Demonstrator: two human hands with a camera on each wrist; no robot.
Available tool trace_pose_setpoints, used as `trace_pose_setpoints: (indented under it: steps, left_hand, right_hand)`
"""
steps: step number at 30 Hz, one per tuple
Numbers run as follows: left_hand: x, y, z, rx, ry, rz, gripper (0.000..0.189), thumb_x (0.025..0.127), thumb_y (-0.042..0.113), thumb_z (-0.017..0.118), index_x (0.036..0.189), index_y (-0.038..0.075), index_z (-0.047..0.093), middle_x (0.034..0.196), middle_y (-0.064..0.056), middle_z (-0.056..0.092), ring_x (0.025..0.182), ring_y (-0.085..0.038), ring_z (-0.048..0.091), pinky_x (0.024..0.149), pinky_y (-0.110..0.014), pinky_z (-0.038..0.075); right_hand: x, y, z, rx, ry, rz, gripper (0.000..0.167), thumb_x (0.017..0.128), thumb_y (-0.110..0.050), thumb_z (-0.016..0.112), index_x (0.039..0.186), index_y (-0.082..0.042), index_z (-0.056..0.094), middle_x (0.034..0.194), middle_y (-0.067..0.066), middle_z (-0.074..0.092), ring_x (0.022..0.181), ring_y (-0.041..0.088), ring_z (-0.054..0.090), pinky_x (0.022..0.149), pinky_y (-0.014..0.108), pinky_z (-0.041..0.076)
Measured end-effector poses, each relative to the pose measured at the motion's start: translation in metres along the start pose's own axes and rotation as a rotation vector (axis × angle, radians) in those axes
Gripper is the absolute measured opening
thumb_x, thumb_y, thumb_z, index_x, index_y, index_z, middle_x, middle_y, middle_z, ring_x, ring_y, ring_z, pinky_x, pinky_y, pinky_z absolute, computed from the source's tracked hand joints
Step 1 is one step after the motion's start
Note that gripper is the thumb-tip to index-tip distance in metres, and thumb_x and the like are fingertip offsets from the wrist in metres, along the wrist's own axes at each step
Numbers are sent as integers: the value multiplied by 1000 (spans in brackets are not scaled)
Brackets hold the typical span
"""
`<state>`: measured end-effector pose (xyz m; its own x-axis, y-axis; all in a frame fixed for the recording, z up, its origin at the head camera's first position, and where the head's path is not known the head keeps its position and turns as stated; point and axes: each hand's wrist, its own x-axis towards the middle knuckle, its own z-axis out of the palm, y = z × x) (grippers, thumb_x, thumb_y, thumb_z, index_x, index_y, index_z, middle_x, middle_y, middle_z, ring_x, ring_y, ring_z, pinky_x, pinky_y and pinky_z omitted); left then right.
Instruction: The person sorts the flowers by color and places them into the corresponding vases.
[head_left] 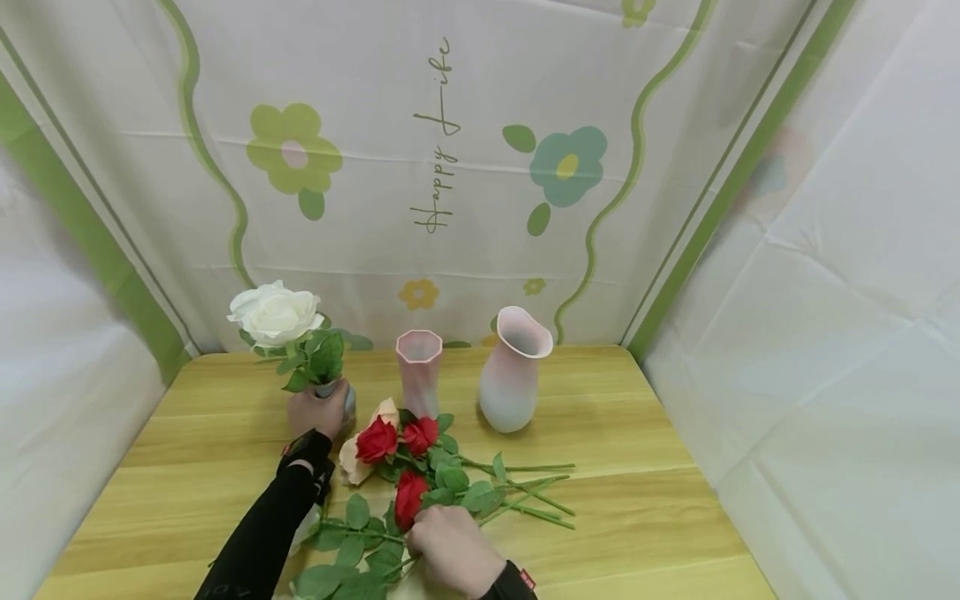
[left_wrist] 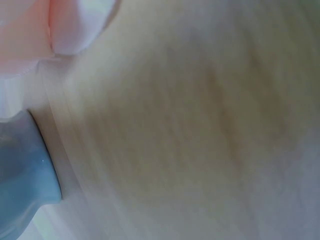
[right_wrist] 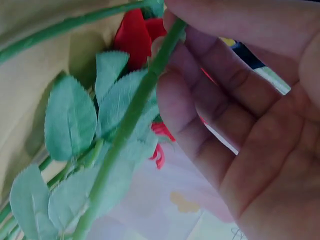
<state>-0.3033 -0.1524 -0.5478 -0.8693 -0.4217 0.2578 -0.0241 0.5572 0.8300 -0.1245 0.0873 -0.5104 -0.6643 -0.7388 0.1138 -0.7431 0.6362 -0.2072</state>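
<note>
My left hand (head_left: 318,408) grips a small blue-grey vase (head_left: 350,403) at the left of the table, fingers round its upper part. A large white rose (head_left: 276,314) with green leaves stands in that vase. The left wrist view has a smooth blue vase base (left_wrist: 27,175) at its left edge, with the hand itself out of frame. At the front, my right hand (head_left: 456,546) pinches a green flower stem (right_wrist: 122,132) between thumb and fingertips; I cannot tell which bloom it bears. Beside that hand lie red roses (head_left: 409,498) and peach roses (head_left: 356,461).
An octagonal pink vase (head_left: 420,375) stands behind the roses, and a wider pink-and-white vase (head_left: 510,387) to its right. Cut stems (head_left: 540,492) point right across the wooden table (head_left: 637,500). Leafy sprays (head_left: 352,550) lie at the front left. Printed cloth (head_left: 480,242) hangs behind.
</note>
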Motion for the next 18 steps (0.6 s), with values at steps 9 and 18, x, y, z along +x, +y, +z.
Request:
trace_pose_setpoints:
  steps: [9, 18]
  left_hand:
    - [3, 0, 2, -34, 17, 35, 39, 94, 40, 61, 91, 1, 66, 83, -19, 67, 80, -35, 60, 80, -48, 46]
    - [-3, 1, 0, -53, 23, 50, 47, 94, 48, 58, 84, 3, 64, 76, -16, 64, 76, -34, 57, 77, -50, 45]
  right_hand:
    - [-8, 17, -16, -17, 85, 80, 43, 70, 12, 71, 72, -30, 78, 72, -17, 62, 64, -5, 54, 51, 9, 34]
    - [-18, 28, -35, -74, 150, 120, 34, 66, 7, 73, 73, -26, 79, 72, -14, 60, 64, -1, 55, 51, 11, 39]
